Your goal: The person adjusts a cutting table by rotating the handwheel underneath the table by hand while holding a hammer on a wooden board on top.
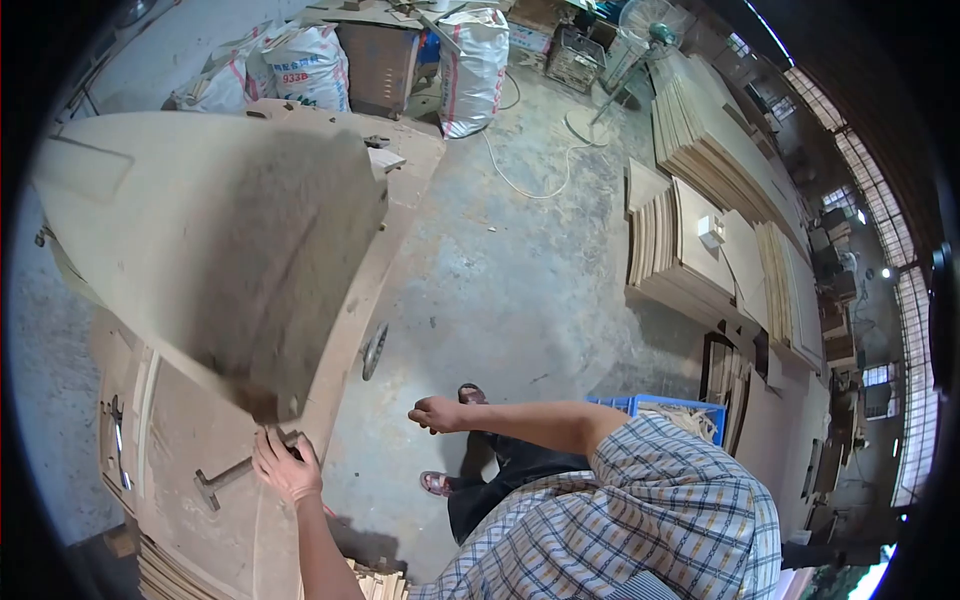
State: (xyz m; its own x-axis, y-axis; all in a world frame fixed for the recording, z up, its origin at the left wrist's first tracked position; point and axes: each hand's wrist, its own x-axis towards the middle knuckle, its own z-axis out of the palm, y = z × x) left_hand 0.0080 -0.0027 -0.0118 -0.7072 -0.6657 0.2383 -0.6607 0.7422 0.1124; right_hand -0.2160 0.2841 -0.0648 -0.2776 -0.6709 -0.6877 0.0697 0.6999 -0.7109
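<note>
My left hand [288, 468] is low over the workbench, its fingers bent round the handle of a hammer [210, 488] whose head lies on the bench top. Just beyond those fingertips is the lower corner of a large pale wooden panel piece [190, 220], boxy and tilted, its dark side smeared by motion. Over the floor, to the right of the bench, my right hand [435, 413] is closed with the fingers curled in. What it holds, if anything, is hidden.
The workbench [185, 530] runs along the left, with a tool [118, 430] at its edge. White sacks [475, 70] stand at the back. Stacked panels [680, 235] fill the right side, near a blue crate [715, 412] and a standing fan [650, 30]. A cable [530, 195] crosses the floor.
</note>
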